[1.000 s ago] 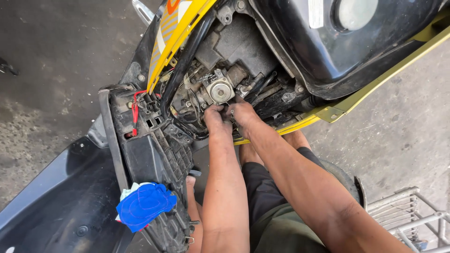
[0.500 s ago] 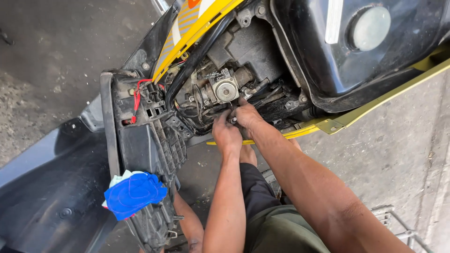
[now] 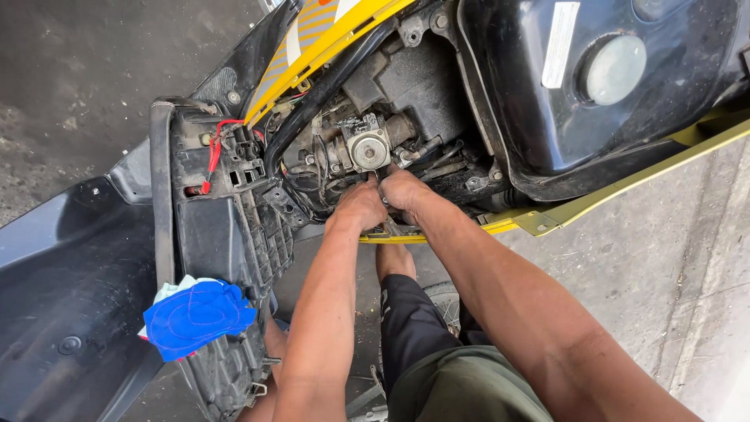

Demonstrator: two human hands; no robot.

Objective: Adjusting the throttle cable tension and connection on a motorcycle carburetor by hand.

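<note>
Both hands stayed put under the carburettor (image 3: 367,148): left hand (image 3: 361,205) and right hand (image 3: 404,189) clenched together (on what, I couldn't tell); only the view had shifted.

Both hands, left hand (image 3: 361,205) and right hand (image 3: 405,190), press together under the carburettor (image 3: 367,148) at upper centre; blue cloth (image 3: 197,315) lower left.

Grimy metal carburetor (image 3: 361,148), round silver cap facing up, sits amid black hoses.
</note>
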